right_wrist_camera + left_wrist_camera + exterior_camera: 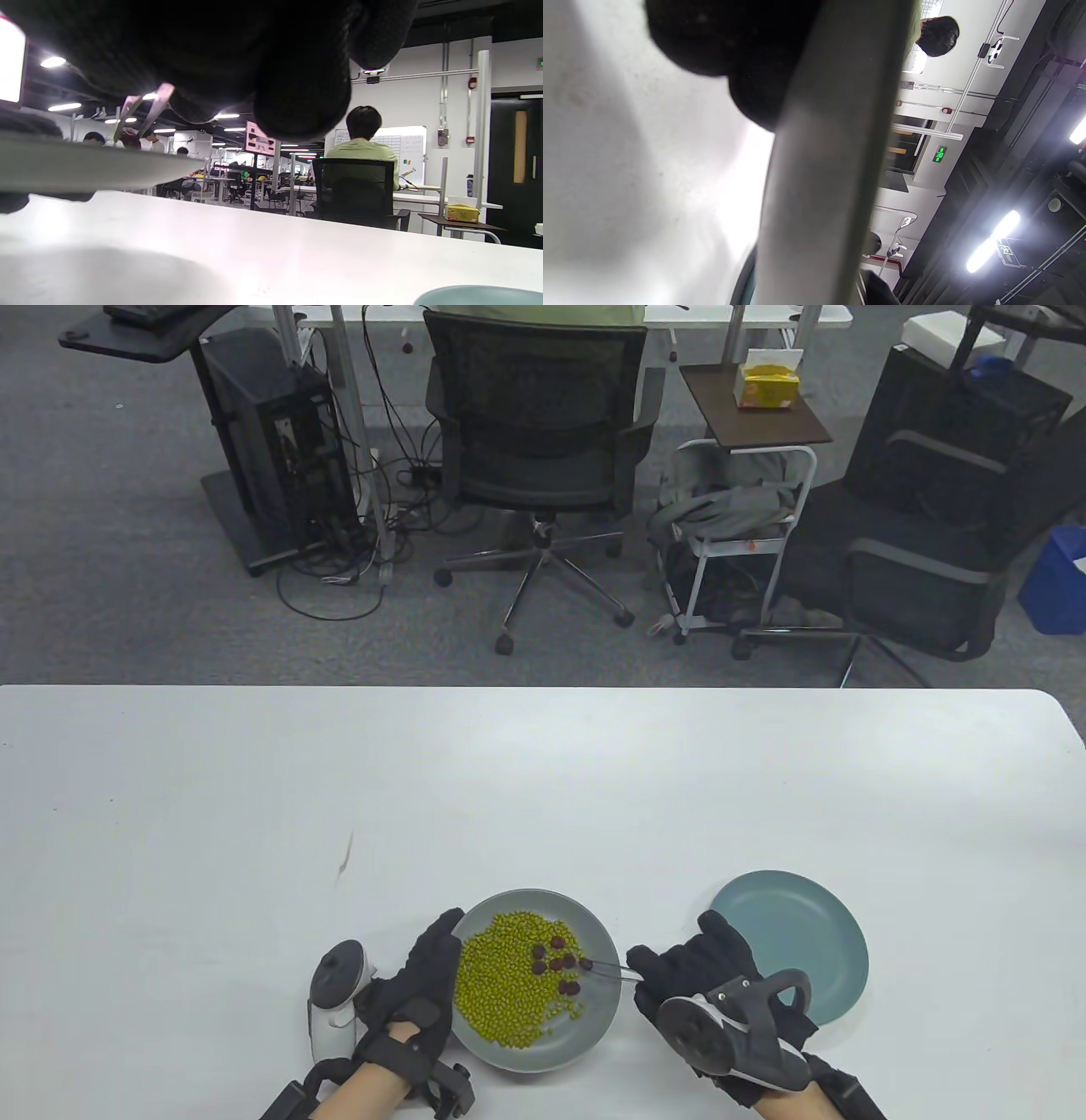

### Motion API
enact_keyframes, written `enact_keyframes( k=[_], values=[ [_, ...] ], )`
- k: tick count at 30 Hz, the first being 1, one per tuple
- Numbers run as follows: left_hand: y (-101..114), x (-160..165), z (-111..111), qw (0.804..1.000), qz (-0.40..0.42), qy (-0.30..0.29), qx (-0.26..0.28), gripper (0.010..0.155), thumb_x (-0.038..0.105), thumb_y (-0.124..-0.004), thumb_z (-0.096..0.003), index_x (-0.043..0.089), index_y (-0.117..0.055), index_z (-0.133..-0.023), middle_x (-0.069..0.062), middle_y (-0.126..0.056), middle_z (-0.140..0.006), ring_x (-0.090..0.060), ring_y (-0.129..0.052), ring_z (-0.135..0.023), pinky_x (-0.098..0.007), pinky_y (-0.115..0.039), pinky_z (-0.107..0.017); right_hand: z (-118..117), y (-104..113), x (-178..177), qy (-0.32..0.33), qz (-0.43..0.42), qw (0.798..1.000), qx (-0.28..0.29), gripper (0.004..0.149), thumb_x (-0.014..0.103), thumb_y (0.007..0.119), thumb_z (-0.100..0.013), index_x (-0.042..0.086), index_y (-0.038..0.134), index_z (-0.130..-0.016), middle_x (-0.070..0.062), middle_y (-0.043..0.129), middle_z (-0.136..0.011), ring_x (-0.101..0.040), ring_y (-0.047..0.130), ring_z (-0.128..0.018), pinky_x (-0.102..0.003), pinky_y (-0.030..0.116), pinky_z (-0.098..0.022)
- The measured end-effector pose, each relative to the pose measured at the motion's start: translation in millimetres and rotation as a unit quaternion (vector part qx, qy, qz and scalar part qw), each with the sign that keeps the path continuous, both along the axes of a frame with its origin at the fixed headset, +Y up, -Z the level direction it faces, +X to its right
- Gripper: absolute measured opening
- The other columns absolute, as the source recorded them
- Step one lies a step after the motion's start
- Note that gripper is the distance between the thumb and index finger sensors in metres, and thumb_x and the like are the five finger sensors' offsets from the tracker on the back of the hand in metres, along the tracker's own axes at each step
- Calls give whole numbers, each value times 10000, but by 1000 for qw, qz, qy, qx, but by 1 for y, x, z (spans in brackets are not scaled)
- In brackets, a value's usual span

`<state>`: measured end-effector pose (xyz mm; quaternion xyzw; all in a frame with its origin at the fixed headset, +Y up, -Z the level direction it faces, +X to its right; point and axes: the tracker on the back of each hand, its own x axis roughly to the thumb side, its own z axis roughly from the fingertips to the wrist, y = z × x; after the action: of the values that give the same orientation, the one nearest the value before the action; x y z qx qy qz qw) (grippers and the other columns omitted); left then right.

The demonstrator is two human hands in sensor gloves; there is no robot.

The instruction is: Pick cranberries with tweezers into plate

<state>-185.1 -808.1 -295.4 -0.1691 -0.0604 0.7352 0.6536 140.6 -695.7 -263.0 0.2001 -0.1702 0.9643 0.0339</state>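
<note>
A grey plate (594,1010) near the table's front edge holds a heap of green beans (501,984) and several dark red cranberries (556,963). My right hand (704,976) grips metal tweezers (607,969); their tips reach into the grey plate at a cranberry (585,961). In the right wrist view the tweezers (140,112) point down over the plate's rim (85,165), with something dark red (129,140) at their tips. My left hand (420,984) rests against the grey plate's left rim; that rim fills the left wrist view (823,169). An empty teal plate (806,933) lies right of my right hand.
The white table (543,789) stretches far back and to both sides. An office chair (543,466), a small cart (738,526) and a computer tower (271,449) stand on the floor beyond the table's far edge.
</note>
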Motion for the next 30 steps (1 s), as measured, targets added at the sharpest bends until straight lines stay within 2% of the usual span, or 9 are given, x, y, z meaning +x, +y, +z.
enact_keyframes(
  k=[5,8,12,15,19,23,26,30],
  values=[
    [-1,-5,-2,1000,4,12,4,618,491,-571,-524,235,-350,-1041,-48,-675,-948,-249,-1021,-484,-340,-892,-290,-16,16,39,-62,-54,997,-8,466,516,794,-336,322,868,-754,162,914,-456,-107,950,-529,-468,560,-740],
    [-1,-8,-3,1000,6,18,4,617,491,-571,-524,234,-352,-1041,-49,-675,-947,-249,-1023,-479,-338,-893,-286,-35,18,78,-118,-70,989,-48,468,518,794,-337,323,869,-756,163,915,-457,-109,950,-530,-471,558,-738],
    [0,-10,-3,1000,11,21,4,617,491,-574,-524,232,-357,-1040,-50,-680,-944,-251,-1023,-471,-336,-892,-279,-55,6,122,-202,-74,971,-104,466,512,804,-336,310,882,-748,155,921,-447,-116,955,-516,-478,568,-728],
    [0,-11,-3,1000,12,21,7,616,494,-574,-524,235,-360,-1040,-47,-682,-944,-248,-1024,-471,-334,-892,-279,-72,-14,151,-254,-46,952,-164,462,509,815,-330,304,897,-736,153,928,-435,-119,962,-503,-480,580,-720],
    [-1,-11,-3,1000,13,18,6,617,497,-579,-524,235,-367,-1041,-50,-686,-943,-251,-1023,-471,-337,-891,-278,-81,-33,163,-267,-27,937,-224,461,509,821,-323,299,910,-724,152,934,-423,-120,969,-490,-481,594,-709],
    [-2,-9,-2,1000,12,14,1,617,501,-578,-524,237,-369,-1040,-48,-685,-943,-249,-1023,-471,-334,-891,-279,-86,-43,164,-279,4,926,-255,465,513,823,-311,299,921,-712,156,942,-412,-118,978,-480,-479,610,-699],
    [-3,-7,-1,1000,26,11,-12,618,501,-579,-524,236,-367,-1040,-49,-681,-945,-253,-1022,-471,-336,-890,-280,-86,-45,166,-300,18,915,-270,496,544,794,-306,303,906,-725,160,946,-413,-115,984,-482,-474,620,-690],
    [-3,-5,0,1000,27,5,-11,618,501,-582,-523,234,-373,-1040,-48,-687,-945,-249,-1026,-469,-335,-893,-277,-84,-39,170,-308,-19,918,-249,509,555,780,-316,302,878,-747,157,932,-431,-121,966,-500,-474,600,-699]
  ],
)
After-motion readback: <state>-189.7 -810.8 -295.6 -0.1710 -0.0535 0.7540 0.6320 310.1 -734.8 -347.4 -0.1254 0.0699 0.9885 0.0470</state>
